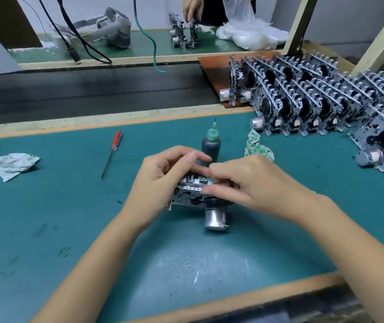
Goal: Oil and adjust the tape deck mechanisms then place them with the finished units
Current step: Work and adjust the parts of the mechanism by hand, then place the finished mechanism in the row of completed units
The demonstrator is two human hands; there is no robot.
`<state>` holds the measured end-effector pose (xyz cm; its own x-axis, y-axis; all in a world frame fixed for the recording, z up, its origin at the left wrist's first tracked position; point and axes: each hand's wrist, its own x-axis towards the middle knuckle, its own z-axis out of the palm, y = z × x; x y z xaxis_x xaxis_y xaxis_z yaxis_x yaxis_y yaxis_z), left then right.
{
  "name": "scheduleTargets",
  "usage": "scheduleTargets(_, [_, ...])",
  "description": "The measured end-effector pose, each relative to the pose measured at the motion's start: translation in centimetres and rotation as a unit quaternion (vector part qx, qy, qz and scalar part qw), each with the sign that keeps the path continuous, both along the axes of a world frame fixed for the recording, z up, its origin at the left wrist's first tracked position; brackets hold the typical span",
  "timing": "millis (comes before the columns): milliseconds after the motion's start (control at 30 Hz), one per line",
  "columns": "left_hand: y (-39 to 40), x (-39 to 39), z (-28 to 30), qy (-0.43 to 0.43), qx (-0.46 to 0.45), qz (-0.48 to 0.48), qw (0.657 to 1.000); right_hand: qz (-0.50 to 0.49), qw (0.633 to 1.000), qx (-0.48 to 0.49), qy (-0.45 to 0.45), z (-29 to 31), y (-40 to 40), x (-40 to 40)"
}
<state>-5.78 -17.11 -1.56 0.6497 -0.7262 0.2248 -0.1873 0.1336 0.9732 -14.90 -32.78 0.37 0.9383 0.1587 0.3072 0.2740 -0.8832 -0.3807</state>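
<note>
- Tape deck mechanism [187, 194] sits near the middle of the green table [58, 217], just in front of the person, held between both hands; whether its underside rests on the mat cannot be told.
- Its long axis runs roughly left to right across the view, with the silver motor can [214, 219] sticking out toward the person from the right part of the frame.
- Left hand [163, 173] makes the steadying grip: fingers curled over the top left of the unit, thumb side hidden behind the chassis.
- Right hand [240, 183] has a closed grip on the upper right edge, fingertips pinched in on some small part there; what exactly they pinch is too small to make out.
- Oil bottle [210, 148] stands upright directly behind the unit, just beyond the fingertips of both hands and about equally near to each; no hand holds it.
- Red-handled screwdriver [113, 152] lies on the mat well to the left and beyond, so the left hand is the nearer one to it.
- Finished units [314, 99] stand in rows at the far right of the table, so the placing move would carry the unit right and away, on the right hand's side.
- By my judgement this is the adjusting step, with placing not yet begun.
</note>
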Motion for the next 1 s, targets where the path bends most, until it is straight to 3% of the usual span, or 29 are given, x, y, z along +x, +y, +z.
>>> scheduleTargets(100, [-2.8, -1.1, 1.5, -0.073, 0.005, -0.057, 0.996, -0.041, 0.998, 0.038, -0.031, 0.9, -2.5, -2.6])
scheduleTargets(267, [-9.9, -3.0, 3.4, -0.254, 0.03, -0.04, 0.966, -0.137, 0.989, 0.023, -0.049, 3.3, -7.3, -6.7])
scheduleTargets(433, [-17.0, -4.4, 2.7, -0.507, 0.063, -0.011, 0.86, -0.264, 0.964, 0.012, -0.039, 2.4, -12.6, -9.6])
scheduleTargets(533, [-20.5, -5.2, 1.7, -0.602, 0.085, -0.034, 0.793, -0.343, 0.938, 0.024, -0.046, 1.3, -15.4, -10.2])
scheduleTargets(700, [-25.7, -5.2, -0.3, -0.61, 0.163, -0.078, 0.771, -0.451, 0.891, -0.005, -0.046, 0.3, -19.4, -9.6])
scheduleTargets(1000, [-29.5, -4.1, -0.8, -0.522, 0.184, -0.158, 0.817, -0.54, 0.838, -0.058, -0.051, -1.1, -21.8, -7.4])
